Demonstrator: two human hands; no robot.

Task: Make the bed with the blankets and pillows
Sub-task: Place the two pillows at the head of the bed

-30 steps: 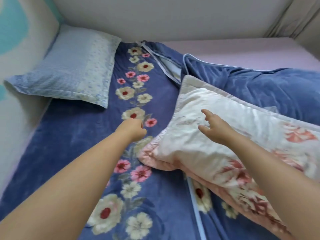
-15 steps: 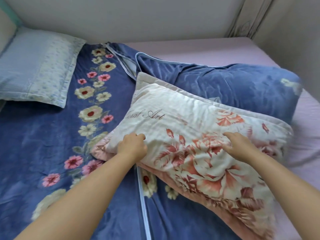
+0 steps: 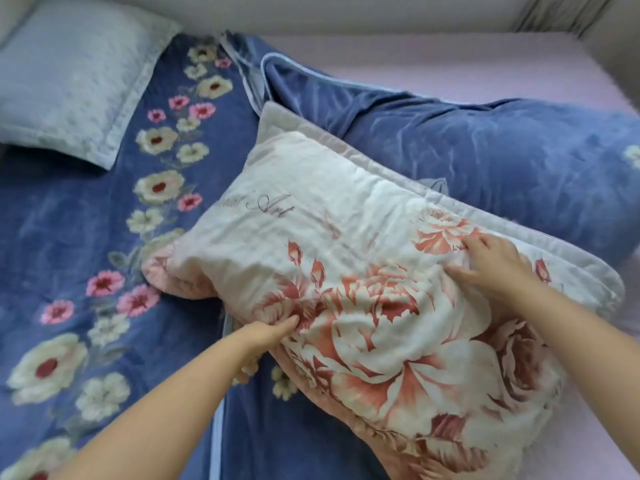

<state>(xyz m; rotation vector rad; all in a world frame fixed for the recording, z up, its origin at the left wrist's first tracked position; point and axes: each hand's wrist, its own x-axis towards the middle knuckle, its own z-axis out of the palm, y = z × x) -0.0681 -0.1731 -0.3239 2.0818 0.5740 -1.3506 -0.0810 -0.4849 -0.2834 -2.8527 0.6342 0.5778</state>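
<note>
A white pillow with red-pink flowers (image 3: pixel 363 271) lies tilted across the middle of the bed on a blue flowered blanket (image 3: pixel 86 237). My left hand (image 3: pixel 263 341) grips the pillow's near left edge, thumb on top and fingers tucked under. Farther right, my right hand (image 3: pixel 491 261) presses its fingers into the pillow's top and pinches the fabric. A bunched fold of the blue blanket (image 3: pixel 485 157) rises behind the pillow. A pale blue pillow (image 3: pixel 72 77) rests at the far left corner of the bed.
A bare pink sheet (image 3: pixel 450 60) shows at the far right of the mattress. A light wall (image 3: pixel 311 12) runs along the far side, and a grey curtain (image 3: pixel 568 12) hangs in the far right corner.
My left hand slid from the pillow's left corner down to its near edge and under it. The right hand shifted up the pillow top. The near side of the pillow has lifted toward me.
</note>
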